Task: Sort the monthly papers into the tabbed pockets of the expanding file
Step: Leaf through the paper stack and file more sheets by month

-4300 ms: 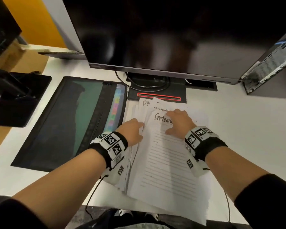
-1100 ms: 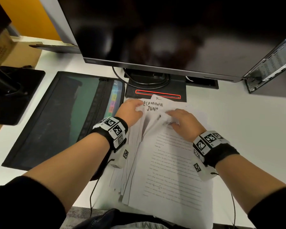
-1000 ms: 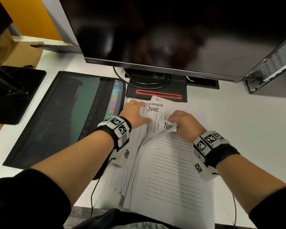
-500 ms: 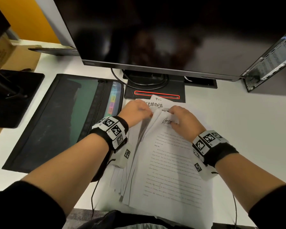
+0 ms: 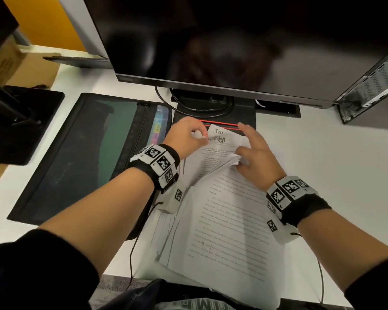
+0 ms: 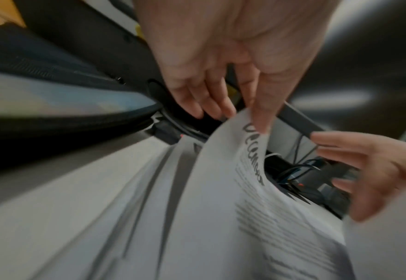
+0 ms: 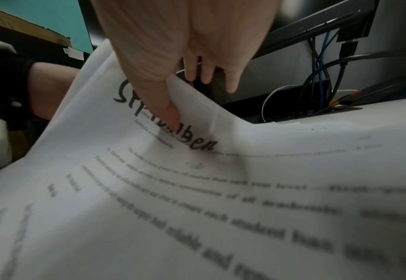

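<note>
At the left of the white desk lies the expanding file, a flat black fabric case with a dull green panel, a zip running down it and a strip of coloured tabs along its right edge. Just beside it, in front of the monitor stand, is a loose, fanned stack of papers, thin white printed sheets with month names in black marker at the top. The left hand pinches the curled upper corner of a sheet headed "December" between thumb and finger. The right hand lifts the bent top edge of the "September" sheet, thumb on top and fingers spread behind. A glossy black monitor hangs above.
</note>
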`<move>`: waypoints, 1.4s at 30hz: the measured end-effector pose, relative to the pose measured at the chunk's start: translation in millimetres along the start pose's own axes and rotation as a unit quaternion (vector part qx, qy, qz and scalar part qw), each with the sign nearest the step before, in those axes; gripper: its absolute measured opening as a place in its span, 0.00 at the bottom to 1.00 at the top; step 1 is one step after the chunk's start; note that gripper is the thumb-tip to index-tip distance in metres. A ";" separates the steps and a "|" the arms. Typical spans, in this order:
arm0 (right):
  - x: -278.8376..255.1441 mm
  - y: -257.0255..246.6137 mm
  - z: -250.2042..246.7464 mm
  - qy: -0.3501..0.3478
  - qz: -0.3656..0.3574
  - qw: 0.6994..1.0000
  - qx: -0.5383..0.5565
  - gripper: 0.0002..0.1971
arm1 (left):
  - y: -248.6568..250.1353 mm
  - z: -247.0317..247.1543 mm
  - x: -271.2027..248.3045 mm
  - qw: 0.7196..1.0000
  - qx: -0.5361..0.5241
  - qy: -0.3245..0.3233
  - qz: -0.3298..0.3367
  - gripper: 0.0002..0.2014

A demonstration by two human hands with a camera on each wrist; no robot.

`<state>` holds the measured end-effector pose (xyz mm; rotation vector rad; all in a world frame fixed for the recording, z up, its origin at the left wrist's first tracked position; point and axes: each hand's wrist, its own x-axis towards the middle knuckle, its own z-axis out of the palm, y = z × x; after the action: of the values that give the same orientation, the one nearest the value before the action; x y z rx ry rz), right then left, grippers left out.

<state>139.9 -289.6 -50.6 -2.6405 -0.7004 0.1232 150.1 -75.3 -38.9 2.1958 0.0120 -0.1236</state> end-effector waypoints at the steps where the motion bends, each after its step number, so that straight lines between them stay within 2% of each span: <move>1: 1.0 -0.4 -1.3 0.001 -0.013 1.000 0.000 0.04 | 1.5 0.7 -3.9 0.996 -0.049 -0.067 0.022 0.07; 3: 4.1 -2.3 -3.0 -0.025 -0.029 0.999 -0.007 0.06 | 3.7 2.1 -11.4 0.975 -0.113 -0.187 0.031 0.10; 5: 5.6 -5.4 -3.3 -0.056 -0.005 0.998 -0.001 0.05 | 4.5 1.7 -14.6 0.963 -0.124 -0.237 0.016 0.11; 6: 5.1 -6.2 -3.6 -0.062 0.018 0.998 0.017 0.07 | 5.1 0.2 -15.5 0.963 -0.132 -0.237 0.010 0.11; 8: 2.7 -7.4 -5.4 -0.061 0.063 0.994 0.067 0.12 | 3.1 -4.1 -14.2 0.971 -0.148 -0.188 -0.010 0.12; 9: 0.5 -7.2 -5.9 -0.060 0.071 0.992 0.086 0.14 | -0.3 -4.8 -11.1 0.980 -0.142 -0.138 -0.029 0.12; 11: -5.0 -6.7 -5.9 -0.046 0.024 0.995 0.084 0.17 | -10.9 -3.6 -2.2 0.994 -0.065 -0.030 -0.078 0.11; 12: -7.0 -5.3 -4.2 -0.039 -0.017 0.997 0.071 0.16 | -16.4 -2.2 2.7 0.995 0.000 -0.005 -0.100 0.11; 13: -8.5 -2.7 -2.0 -0.040 -0.047 0.996 0.062 0.14 | -19.8 -0.3 6.1 0.991 0.060 -0.007 -0.116 0.12; 15: -11.3 1.0 1.2 -0.055 -0.053 0.996 0.048 0.12 | -23.4 5.1 10.3 0.980 0.135 -0.042 -0.140 0.18; 17: -13.3 2.1 2.5 -0.067 -0.037 0.996 0.036 0.11 | -24.1 10.7 11.4 0.973 0.159 -0.052 -0.156 0.25; 21: -12.0 2.3 2.4 -0.075 -0.032 0.996 0.033 0.09 | -26.5 17.1 7.5 0.969 0.194 -0.039 -0.148 0.32; 23: -10.1 3.0 3.5 -0.076 -0.032 0.996 0.025 0.09 | -29.1 15.9 4.8 0.972 0.192 -0.027 -0.131 0.31; 25: -9.6 2.5 4.1 -0.079 -0.027 0.996 0.015 0.09 | -29.3 13.4 2.3 0.976 0.192 0.006 -0.105 0.23; 28: -9.9 2.0 3.9 -0.079 -0.013 0.997 0.008 0.10 | -21.8 7.7 -2.8 0.982 0.157 0.067 -0.077 0.12; 30: -9.9 1.7 3.3 -0.071 -0.011 0.997 0.002 0.11 | -20.1 5.3 -4.7 0.990 0.096 0.046 -0.089 0.09; 32: -9.3 2.1 3.0 -0.064 -0.014 0.998 0.000 0.11 | -20.7 2.6 -7.2 0.992 -0.011 0.010 -0.122 0.08; 34: -8.4 0.9 2.1 -0.060 -0.012 0.998 -0.002 0.09 | -20.4 -0.9 -9.0 0.986 -0.103 0.005 -0.132 0.10; 36: -6.3 -1.8 1.8 -0.054 -0.023 0.998 0.007 0.08 | -19.1 -3.0 -10.0 0.983 -0.136 0.006 -0.120 0.15; 40: 1.1 -7.6 4.5 -0.060 -0.044 0.997 0.019 0.08 | -11.3 2.7 -10.7 0.981 -0.162 -0.025 -0.099 0.20; 42: 4.9 -7.5 7.9 -0.074 -0.036 0.997 0.010 0.09 | -9.3 5.6 -9.8 0.986 -0.139 -0.020 -0.091 0.21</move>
<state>139.3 -278.5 -54.8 -2.6028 -0.8376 0.3066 139.4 -74.0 -48.8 1.9098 0.1962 -0.2532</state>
